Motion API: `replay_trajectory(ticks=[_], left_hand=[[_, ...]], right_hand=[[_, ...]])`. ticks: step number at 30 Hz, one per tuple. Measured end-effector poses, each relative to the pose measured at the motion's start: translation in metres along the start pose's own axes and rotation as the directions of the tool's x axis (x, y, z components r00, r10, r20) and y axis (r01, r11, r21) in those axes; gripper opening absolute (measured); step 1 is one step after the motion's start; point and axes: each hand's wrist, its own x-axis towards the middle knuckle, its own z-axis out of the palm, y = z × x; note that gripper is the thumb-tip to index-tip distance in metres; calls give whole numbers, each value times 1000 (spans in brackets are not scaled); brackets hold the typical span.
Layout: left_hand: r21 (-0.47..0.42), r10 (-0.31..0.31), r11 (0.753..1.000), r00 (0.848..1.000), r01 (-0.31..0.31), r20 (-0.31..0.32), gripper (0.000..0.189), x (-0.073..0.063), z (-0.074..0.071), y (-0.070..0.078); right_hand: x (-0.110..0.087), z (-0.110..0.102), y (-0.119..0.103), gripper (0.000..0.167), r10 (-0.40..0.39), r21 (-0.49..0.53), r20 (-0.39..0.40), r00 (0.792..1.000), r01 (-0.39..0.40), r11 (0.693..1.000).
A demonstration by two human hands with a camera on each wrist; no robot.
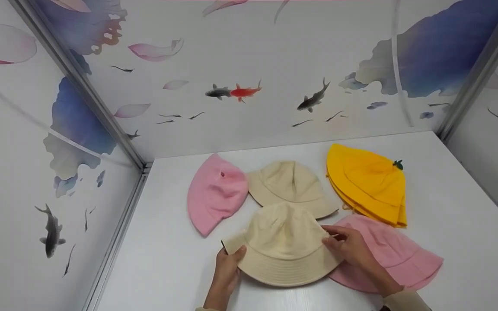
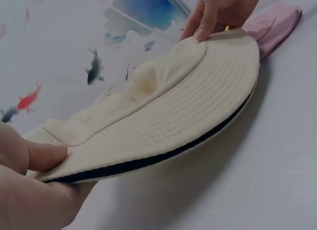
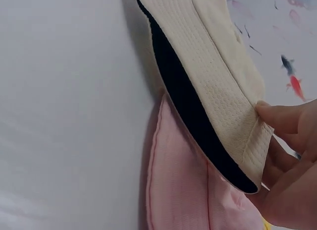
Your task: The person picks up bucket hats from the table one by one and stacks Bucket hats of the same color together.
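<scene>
Now, in the head view, the cream bucket hat (image 1: 285,248) sits low in the middle of the frame, its brim pinched at the left by the left hand (image 1: 229,265) and at the right by the right hand (image 1: 352,246). Working both sides evenly should suit the soft cloth best; a pull from one side would probably skew the crown. Behind it lies a second cream hat (image 1: 279,172); a pink hat (image 1: 212,198) is left of that, a yellow hat (image 1: 368,181) upper right, and another pink hat (image 1: 396,255) lower right, partly under the right arm. The freest ground is the white table (image 1: 158,255) at lower left, bounded by the left wall (image 1: 15,172).

In the left wrist view, the left thumb presses the brim's top at lower left, fingers beneath. The near edge is raised, showing a dark underside (image 2: 119,169); a light grip should avoid creasing it.

In the right wrist view, the right thumb is by the crown seam at right. The brim overlaps the pink hat at lower centre, so lifting before sliding seems wise; bare table fills the left.
</scene>
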Motion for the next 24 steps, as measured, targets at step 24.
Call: replay_trajectory(ticks=[24], left_hand=[[4,-15,1000,1000,15,-28,53,4,1,-7]], right_hand=[[12,-4,0,27,69,-48,-24,997,-70,996]])
